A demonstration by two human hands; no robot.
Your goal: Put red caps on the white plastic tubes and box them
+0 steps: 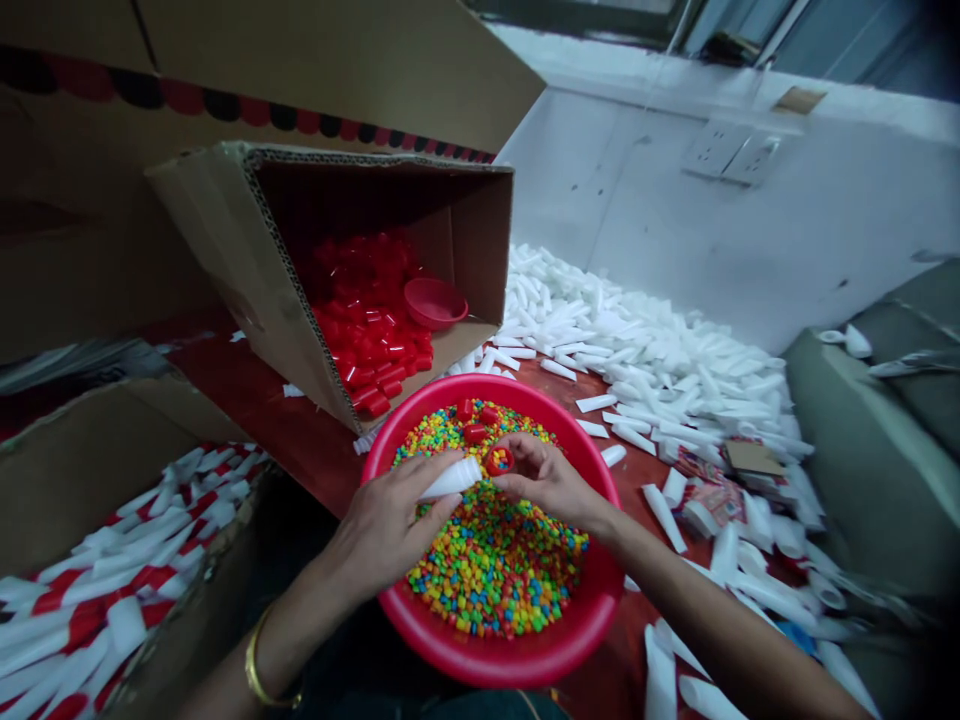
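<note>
My left hand [394, 520] grips a white plastic tube [451, 479], its narrow end pointing right. My right hand [545, 482] pinches a round red cap [499, 461] between its fingertips, right at the tube's end. Both hands hover over a red plastic basin [577, 620] heaped with small multicoloured candy-like pellets [495, 570]. A few loose red caps [475, 433] lie on top of the pellets. The underside of the tube's end is hidden by my fingers.
A tilted cardboard box [285, 250] spills red caps and holds a small red bowl. A carton [112, 450] of red-striped white tubes stands at the left. Many white tubes [637, 370] cover the red floor by a white wall with sockets. A grey cushion lies at the right.
</note>
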